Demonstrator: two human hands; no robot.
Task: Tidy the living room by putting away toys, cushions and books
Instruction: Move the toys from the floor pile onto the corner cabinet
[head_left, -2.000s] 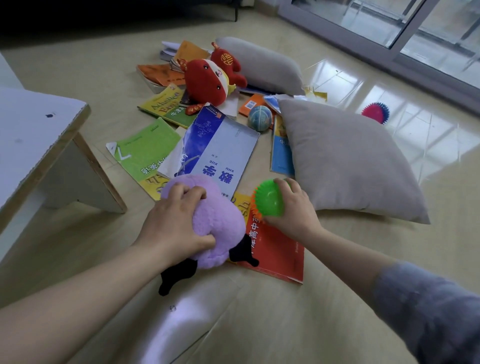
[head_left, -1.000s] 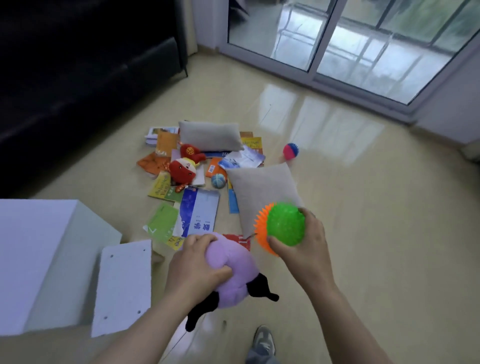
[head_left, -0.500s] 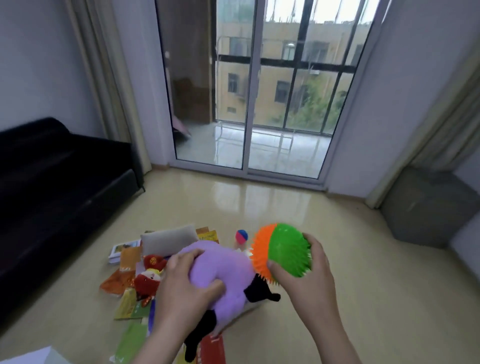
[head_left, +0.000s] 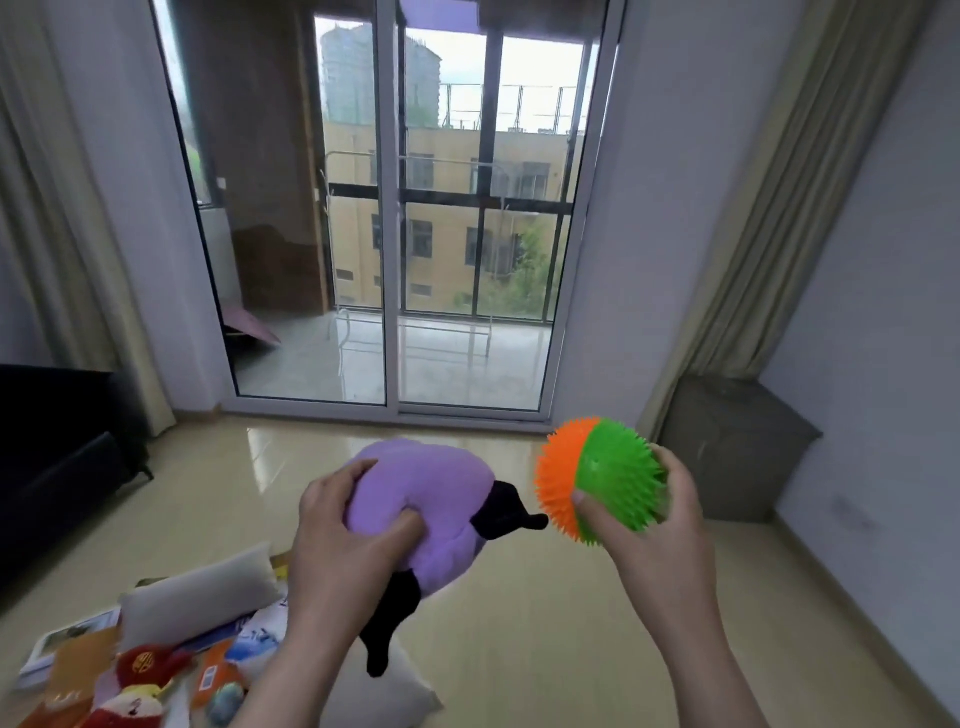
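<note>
Purple plush toy (head_left: 426, 488) and spiky ball (head_left: 608, 478) held above the floor (head_left: 519, 623)

The purple plush toy is gripped by the left hand (head_left: 337, 551). The fingers are curled over its top and the thumb is pressed deep into its soft side. Two black limbs are left dangling from it, one pointed toward the spiky ball and one hanging straight down. The spiky ball, half orange and half green, is clasped by the right hand (head_left: 665, 519), with the thumb laid across the near face and the fingers wrapped behind. The two toys are held side by side in front of a sliding glass door (head_left: 395, 234). Whether the black limb tip touches the spikes cannot be told.

Below the left forearm, other things are scattered on the floor. A grey cushion (head_left: 202, 587) is seen lying flat, and a second cushion (head_left: 389, 691) is partly hidden under the forearm. Between and beside them a red plush toy (head_left: 145, 670), a small ball (head_left: 226, 696) and several books (head_left: 57, 642) are spread out. A black sofa (head_left: 52, 467) is seen at the left edge. A grey box (head_left: 732, 447) is set in the right corner beside a curtain (head_left: 753, 208).
</note>
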